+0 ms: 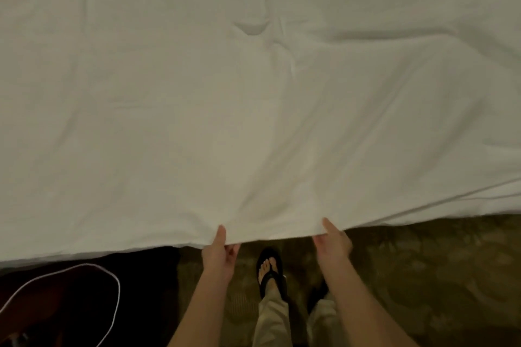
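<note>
White, softly creased fabric filled most of the view: a large white bed sheet (253,121) lay spread over a bed, its near edge drawn out past the mattress above a patterned brown carpet (423,262). The likeliest trouble, judging from the grip, was uneven tension. Both hands held the hem close together near its middle, so a hard tug could bunch the cloth toward them and deepen the folds fanning out from the grip. The thin hem could also slip free and drop to the floor. A thin white cord (117,287) looped on the floor at the lower left, near enough to catch a step. The left hand (220,252) pinched the hem with its thumb on top and fingers curled beneath. The right hand (332,242) gripped it likewise, thumb pointing forward along the cloth. Both bare forearms reached straight ahead, on either side of 1 foot in a black flip-flop sandal (270,270).
</note>
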Demonstrator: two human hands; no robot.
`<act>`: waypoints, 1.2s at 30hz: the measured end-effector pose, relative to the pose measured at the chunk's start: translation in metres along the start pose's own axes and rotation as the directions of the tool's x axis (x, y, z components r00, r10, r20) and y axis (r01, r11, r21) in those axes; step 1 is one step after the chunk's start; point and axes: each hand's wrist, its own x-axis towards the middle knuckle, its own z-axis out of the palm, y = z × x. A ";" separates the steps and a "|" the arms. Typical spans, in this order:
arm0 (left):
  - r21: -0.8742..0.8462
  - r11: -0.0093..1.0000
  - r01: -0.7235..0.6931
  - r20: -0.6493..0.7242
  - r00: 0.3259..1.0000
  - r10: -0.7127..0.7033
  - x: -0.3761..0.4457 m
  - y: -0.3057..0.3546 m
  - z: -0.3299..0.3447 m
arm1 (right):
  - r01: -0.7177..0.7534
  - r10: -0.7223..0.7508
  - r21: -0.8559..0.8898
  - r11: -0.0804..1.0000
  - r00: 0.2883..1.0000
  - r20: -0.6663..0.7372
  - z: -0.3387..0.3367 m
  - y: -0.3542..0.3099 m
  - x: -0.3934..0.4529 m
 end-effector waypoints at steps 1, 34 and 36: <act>0.033 0.999 0.009 -0.024 1.000 -0.008 -0.002 0.003 -0.002 | 0.066 -0.066 -0.007 0.998 0.996 -0.058 -0.008 -0.015 0.006; 0.709 -0.607 -0.358 0.628 0.713 0.312 0.100 0.224 0.419 | 0.476 -0.198 -0.316 -0.821 0.282 0.939 0.356 -0.269 0.100; 0.686 -0.632 -0.362 0.638 0.717 0.282 0.103 0.233 0.428 | 0.535 -0.162 -0.265 -0.802 0.232 0.959 0.357 -0.269 0.094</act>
